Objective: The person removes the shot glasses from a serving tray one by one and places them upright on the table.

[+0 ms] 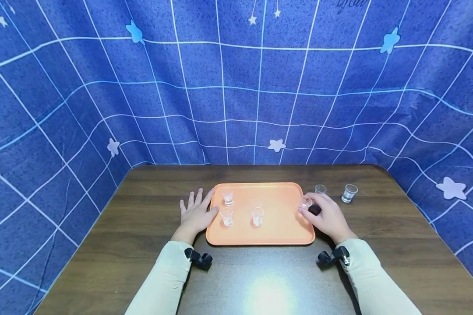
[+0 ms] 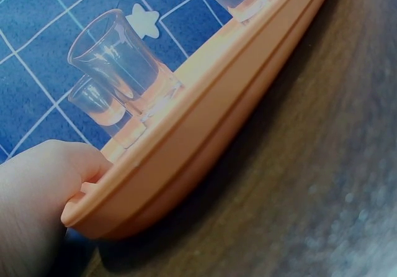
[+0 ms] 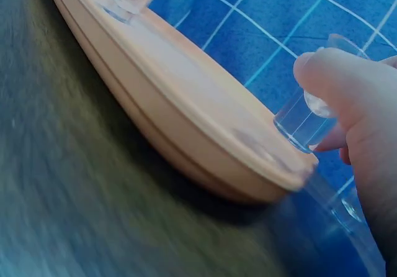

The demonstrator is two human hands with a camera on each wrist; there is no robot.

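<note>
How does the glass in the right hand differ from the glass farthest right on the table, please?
The held glass is pinched by the right hand over the orange tray edge; the far-right glass stands free on the wooden table, off the tray. The held one is partly hidden by fingers; the other shows whole and upright. Both are small and clear.

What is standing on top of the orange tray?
Three small empty glasses stand on the orange tray. The right hand holds a fourth glass at its right edge; whether it touches the tray is hidden.
</note>
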